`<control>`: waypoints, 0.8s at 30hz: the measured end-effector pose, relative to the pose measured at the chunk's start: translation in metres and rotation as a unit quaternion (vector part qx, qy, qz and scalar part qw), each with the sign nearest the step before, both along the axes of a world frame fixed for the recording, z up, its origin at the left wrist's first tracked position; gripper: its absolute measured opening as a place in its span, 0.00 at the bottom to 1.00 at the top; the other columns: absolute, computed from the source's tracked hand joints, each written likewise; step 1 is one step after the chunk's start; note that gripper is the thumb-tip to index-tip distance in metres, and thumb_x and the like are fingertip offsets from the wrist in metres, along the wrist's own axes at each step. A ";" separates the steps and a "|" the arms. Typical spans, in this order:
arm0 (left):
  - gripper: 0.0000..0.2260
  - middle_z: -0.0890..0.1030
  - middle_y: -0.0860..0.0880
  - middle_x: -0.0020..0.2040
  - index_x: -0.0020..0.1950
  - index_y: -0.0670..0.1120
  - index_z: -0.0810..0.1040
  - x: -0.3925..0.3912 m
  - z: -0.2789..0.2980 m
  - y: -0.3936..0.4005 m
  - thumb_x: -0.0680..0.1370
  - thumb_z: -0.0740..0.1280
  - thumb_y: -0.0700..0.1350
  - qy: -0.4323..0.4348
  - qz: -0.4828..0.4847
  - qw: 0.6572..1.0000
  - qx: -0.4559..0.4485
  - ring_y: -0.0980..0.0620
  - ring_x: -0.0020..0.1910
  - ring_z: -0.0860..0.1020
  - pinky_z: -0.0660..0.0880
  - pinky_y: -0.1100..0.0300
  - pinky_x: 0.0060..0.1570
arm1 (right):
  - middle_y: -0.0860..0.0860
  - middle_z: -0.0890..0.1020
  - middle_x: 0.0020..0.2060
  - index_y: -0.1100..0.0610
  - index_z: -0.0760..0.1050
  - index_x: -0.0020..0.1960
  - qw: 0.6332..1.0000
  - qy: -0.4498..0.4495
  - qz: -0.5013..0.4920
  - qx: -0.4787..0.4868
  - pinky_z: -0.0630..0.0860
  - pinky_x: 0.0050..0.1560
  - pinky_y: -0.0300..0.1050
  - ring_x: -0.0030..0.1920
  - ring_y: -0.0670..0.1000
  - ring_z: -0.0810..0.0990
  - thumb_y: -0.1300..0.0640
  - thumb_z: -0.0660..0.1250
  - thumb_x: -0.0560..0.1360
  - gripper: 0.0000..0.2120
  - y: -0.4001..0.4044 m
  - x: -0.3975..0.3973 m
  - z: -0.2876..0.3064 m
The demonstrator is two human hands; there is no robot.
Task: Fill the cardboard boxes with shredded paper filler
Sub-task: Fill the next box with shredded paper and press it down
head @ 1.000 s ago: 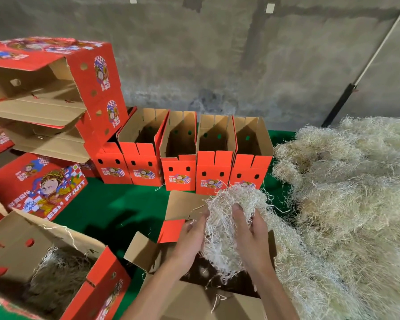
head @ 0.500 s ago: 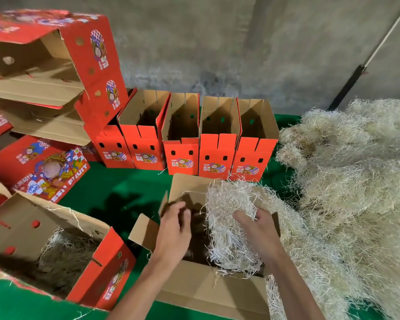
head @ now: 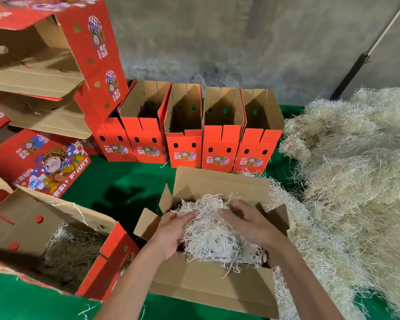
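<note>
I see my left hand [head: 171, 232] and right hand [head: 247, 224] cupped around a springy white clump of shredded paper [head: 211, 229], fingers curled into its thin curly strands from both sides. The clump sits inside the open box [head: 208, 282], plain brown corrugated card with its flaps splayed outward. Just to the right sprawls the big pale filler heap [head: 356, 169] (straw-like, tangled). Beyond stands a row of empty red boxes [head: 183, 144] on green cloth [head: 116, 183].
</note>
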State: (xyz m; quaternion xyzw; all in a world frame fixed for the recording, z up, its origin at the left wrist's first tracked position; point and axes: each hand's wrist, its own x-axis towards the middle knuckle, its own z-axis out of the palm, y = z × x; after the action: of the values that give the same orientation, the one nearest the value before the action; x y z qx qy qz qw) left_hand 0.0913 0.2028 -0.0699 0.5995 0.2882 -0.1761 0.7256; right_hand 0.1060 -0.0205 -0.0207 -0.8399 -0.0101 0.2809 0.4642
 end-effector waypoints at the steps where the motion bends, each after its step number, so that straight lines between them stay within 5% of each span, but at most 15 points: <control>1: 0.41 0.75 0.44 0.67 0.79 0.44 0.58 0.000 -0.003 -0.003 0.73 0.76 0.52 -0.013 -0.003 0.997 0.070 0.46 0.66 0.73 0.68 0.51 0.70 | 0.44 0.79 0.56 0.41 0.65 0.70 1.000 0.016 0.009 -0.025 0.81 0.45 0.43 0.49 0.41 0.81 0.22 0.64 0.66 0.39 -0.003 -0.001 -0.001; 3: 0.34 0.78 0.44 0.64 0.79 0.40 0.57 -0.001 -0.008 -0.010 0.80 0.68 0.51 -0.070 -0.070 0.955 0.280 0.47 0.62 0.78 0.70 0.62 0.63 | 0.46 0.80 0.55 0.42 0.60 0.73 0.992 0.064 0.055 -0.089 0.76 0.45 0.41 0.50 0.46 0.81 0.20 0.65 0.63 0.46 -0.009 -0.002 -0.002; 5: 0.24 0.82 0.40 0.56 0.73 0.37 0.63 -0.003 -0.011 -0.015 0.82 0.64 0.49 -0.133 -0.091 0.886 0.434 0.45 0.50 0.83 0.79 0.57 0.55 | 0.47 0.76 0.60 0.43 0.57 0.76 0.976 0.103 0.114 -0.154 0.72 0.49 0.40 0.58 0.49 0.77 0.22 0.69 0.63 0.50 -0.012 -0.004 -0.006; 7: 0.18 0.83 0.42 0.46 0.67 0.37 0.65 -0.005 -0.011 -0.018 0.83 0.62 0.47 -0.165 -0.115 0.840 0.504 0.46 0.40 0.84 0.82 0.51 0.40 | 0.49 0.74 0.66 0.46 0.59 0.77 0.969 0.084 0.129 -0.192 0.71 0.50 0.40 0.62 0.50 0.74 0.33 0.73 0.68 0.44 -0.013 -0.006 -0.012; 10: 0.24 0.82 0.42 0.52 0.73 0.38 0.59 -0.008 -0.010 -0.016 0.82 0.64 0.45 -0.148 -0.165 0.786 0.577 0.44 0.46 0.85 0.82 0.50 0.44 | 0.54 0.80 0.59 0.54 0.69 0.70 0.957 -0.011 0.131 -0.260 0.76 0.54 0.49 0.56 0.54 0.80 0.50 0.72 0.76 0.25 -0.008 -0.007 -0.020; 17: 0.28 0.74 0.45 0.68 0.77 0.45 0.57 -0.018 0.000 -0.014 0.82 0.62 0.56 -0.139 -0.274 0.715 0.628 0.46 0.65 0.76 0.76 0.54 0.60 | 0.53 0.81 0.55 0.56 0.72 0.65 0.935 -0.120 0.129 -0.309 0.79 0.52 0.49 0.52 0.54 0.82 0.53 0.71 0.76 0.20 -0.001 -0.004 -0.016; 20: 0.23 0.71 0.47 0.68 0.72 0.49 0.62 -0.026 0.006 -0.008 0.80 0.66 0.51 -0.170 -0.281 0.695 0.640 0.46 0.66 0.75 0.75 0.54 0.62 | 0.51 0.81 0.56 0.54 0.76 0.63 0.923 -0.200 0.123 -0.304 0.79 0.56 0.46 0.55 0.51 0.81 0.56 0.70 0.78 0.14 -0.002 0.001 -0.010; 24: 0.13 0.77 0.48 0.60 0.62 0.49 0.71 -0.010 0.009 -0.015 0.78 0.65 0.39 -0.177 -0.345 0.698 0.602 0.45 0.59 0.79 0.73 0.54 0.54 | 0.55 0.84 0.46 0.60 0.78 0.46 0.928 -0.169 0.174 -0.282 0.80 0.51 0.46 0.47 0.54 0.84 0.65 0.66 0.78 0.04 0.013 0.012 -0.014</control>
State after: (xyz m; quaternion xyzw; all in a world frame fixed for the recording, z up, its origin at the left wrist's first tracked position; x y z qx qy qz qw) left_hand 0.0818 0.1879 -0.0609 0.9859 -0.0288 -0.0935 0.1356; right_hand 0.1182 -0.0074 -0.0348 -0.9562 -0.1549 0.2026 0.1436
